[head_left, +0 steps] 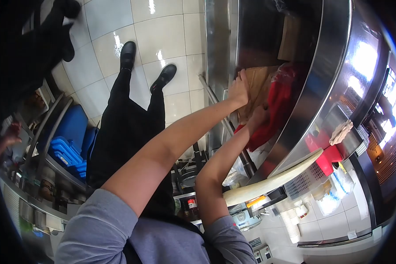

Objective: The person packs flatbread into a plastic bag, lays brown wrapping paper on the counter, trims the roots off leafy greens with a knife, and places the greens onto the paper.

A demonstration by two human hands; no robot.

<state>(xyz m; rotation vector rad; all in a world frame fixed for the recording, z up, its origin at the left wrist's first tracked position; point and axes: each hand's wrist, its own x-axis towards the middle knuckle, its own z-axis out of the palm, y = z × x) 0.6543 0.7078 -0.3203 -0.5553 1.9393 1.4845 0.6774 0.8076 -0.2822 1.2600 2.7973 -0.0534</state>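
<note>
Inside an open steel compartment, my left hand (239, 89) is closed on the near edge of a brown sheet (258, 79) of paper or cardboard, which looks folded. Just below it, my right hand (258, 116) is closed at the lower part of the same sheet, against a red bag or cloth (277, 103). What the right fingers pinch is partly hidden by the hand and by shadow. Clear plastic (285, 72) shows at the top of the red material.
A steel rail (240, 147) runs along the compartment's front. On the right are a long pale board (273, 177), a red container (329, 160) and a grey perforated basket (304, 181). Blue bins (70, 152) stand at left. Another person's hand (12, 133) shows at far left.
</note>
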